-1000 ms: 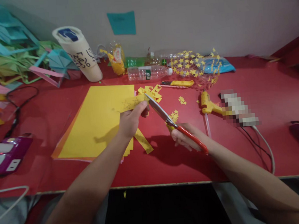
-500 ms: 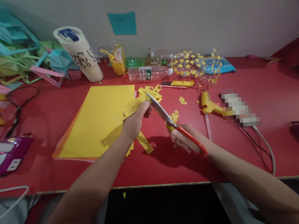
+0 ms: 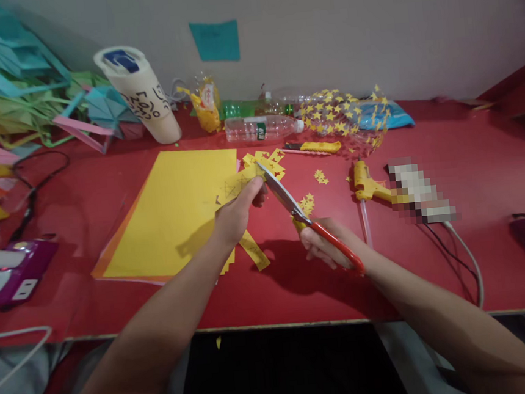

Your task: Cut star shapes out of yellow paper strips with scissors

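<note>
Pinching a marked strip [image 3: 234, 186] with the left fingers [image 3: 255, 186], likely for steadiness against adjacent scissors [image 3: 282, 194] gripped in the right fingers [image 3: 313, 239].

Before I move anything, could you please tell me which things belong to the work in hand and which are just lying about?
Apparently in the work:
red-handled scissors, in the right hand
star-marked yellow strip, in the left hand
cut yellow stars
yellow paper sheets

Probably just lying about:
white tumbler
clear bottle with white cap
utility knife
</note>
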`<state>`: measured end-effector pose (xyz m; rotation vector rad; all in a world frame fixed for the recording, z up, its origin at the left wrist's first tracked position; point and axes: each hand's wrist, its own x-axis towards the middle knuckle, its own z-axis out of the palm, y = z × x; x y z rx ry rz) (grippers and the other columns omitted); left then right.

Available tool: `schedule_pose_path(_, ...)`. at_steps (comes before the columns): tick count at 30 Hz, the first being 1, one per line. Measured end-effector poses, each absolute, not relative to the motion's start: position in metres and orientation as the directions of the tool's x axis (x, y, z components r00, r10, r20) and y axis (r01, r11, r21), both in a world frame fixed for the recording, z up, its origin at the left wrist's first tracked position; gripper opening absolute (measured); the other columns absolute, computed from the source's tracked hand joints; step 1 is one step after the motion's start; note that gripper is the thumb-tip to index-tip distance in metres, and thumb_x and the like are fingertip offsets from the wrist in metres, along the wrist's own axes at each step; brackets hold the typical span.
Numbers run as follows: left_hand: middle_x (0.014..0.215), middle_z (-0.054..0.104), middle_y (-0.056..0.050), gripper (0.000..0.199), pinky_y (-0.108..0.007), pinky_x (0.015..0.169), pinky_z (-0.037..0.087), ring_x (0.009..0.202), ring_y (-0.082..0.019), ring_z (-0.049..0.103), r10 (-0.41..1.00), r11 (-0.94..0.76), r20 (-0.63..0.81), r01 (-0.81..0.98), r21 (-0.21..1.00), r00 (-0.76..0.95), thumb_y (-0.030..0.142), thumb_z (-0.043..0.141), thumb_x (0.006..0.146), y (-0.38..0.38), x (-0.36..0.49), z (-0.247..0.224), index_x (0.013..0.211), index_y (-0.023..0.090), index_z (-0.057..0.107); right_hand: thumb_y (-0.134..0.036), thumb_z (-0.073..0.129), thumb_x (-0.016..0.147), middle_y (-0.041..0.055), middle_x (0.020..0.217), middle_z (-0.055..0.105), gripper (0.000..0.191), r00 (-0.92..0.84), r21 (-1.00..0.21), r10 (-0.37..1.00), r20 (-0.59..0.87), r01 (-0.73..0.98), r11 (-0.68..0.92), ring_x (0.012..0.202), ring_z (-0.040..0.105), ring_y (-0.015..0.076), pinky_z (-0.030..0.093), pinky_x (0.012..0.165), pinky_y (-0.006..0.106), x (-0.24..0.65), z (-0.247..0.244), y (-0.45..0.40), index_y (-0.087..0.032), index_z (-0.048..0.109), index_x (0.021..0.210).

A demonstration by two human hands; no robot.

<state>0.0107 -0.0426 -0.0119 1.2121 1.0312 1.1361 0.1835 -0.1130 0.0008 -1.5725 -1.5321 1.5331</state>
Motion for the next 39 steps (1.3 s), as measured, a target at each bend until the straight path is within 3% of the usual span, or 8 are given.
schedule_pose_path(10, 0.058, 0.058, 0.001, 0.027, -0.023, 0.06, 0.048, 0.056, -0.008, 0.054, 0.987, -0.041, 0.06, -0.128, 0.991, 0.146, 0.037, 0.053, 0.077, -0.042, 0.009, -0.011, 0.058, 0.018, 0.056, -0.064, 0.054, 0.069, -0.0091, 0.036, 0.037, 0.047, -0.246, -0.889, 0.897, -0.367, 0.376, -0.26, 0.029, 0.036, 0.0055, 0.037, 0.039, 0.025, 0.186, 0.001, -0.113, -0.022, 0.039, 0.055)
schedule_pose_path(15, 0.053, 0.057, 0.002, 0.022, -0.022, 0.05, 0.046, 0.049, -0.007, 0.052, 0.978, -0.141, 0.173, -0.245, 0.959, 0.114, 0.03, 0.057, 0.075, -0.038, 0.009, -0.011, 0.058, 0.017, 0.06, -0.062, 0.055, 0.068, -0.0098, 0.036, 0.034, 0.046, -0.247, -0.895, 0.902, -0.355, 0.369, -0.251, 0.031, 0.037, 0.0059, 0.043, 0.047, 0.027, 0.187, 0.0, -0.111, -0.022, 0.038, 0.054)
schedule_pose_path(21, 0.05, 0.056, 0.003, 0.016, -0.02, 0.047, 0.045, 0.047, -0.006, 0.053, 0.981, -0.172, 0.189, -0.287, 0.942, 0.035, 0.024, 0.056, 0.074, -0.033, 0.008, -0.006, 0.06, 0.017, 0.057, -0.061, 0.058, 0.067, -0.0094, 0.038, 0.035, 0.046, -0.265, -0.9, 0.902, -0.34, 0.371, -0.23, 0.033, 0.037, 0.0063, 0.041, 0.045, 0.026, 0.189, -0.002, -0.111, -0.022, 0.038, 0.055)
schedule_pose_path(30, 0.053, 0.056, 0.003, 0.012, -0.02, 0.047, 0.045, 0.047, -0.006, 0.052, 0.966, -0.234, 0.249, -0.179, 0.956, 0.067, 0.02, 0.053, 0.075, -0.025, 0.0, -0.007, 0.064, 0.017, 0.058, -0.064, 0.053, 0.07, -0.0102, 0.035, 0.035, 0.046, -0.288, -0.889, 0.886, -0.363, 0.391, -0.238, 0.029, 0.037, 0.0061, 0.046, 0.051, 0.029, 0.19, 0.001, -0.11, -0.022, 0.04, 0.056)
schedule_pose_path(39, 0.051, 0.056, 0.003, 0.014, -0.02, 0.046, 0.045, 0.046, -0.006, 0.051, 0.953, -0.26, 0.273, -0.109, 0.959, 0.13, 0.019, 0.054, 0.073, -0.021, -0.005, -0.006, 0.06, 0.017, 0.058, -0.062, 0.053, 0.072, -0.0087, 0.038, 0.038, 0.046, -0.294, -0.865, 0.881, -0.372, 0.453, -0.214, 0.03, 0.037, 0.0057, 0.038, 0.041, 0.024, 0.193, 0.0, -0.108, -0.021, 0.039, 0.056)
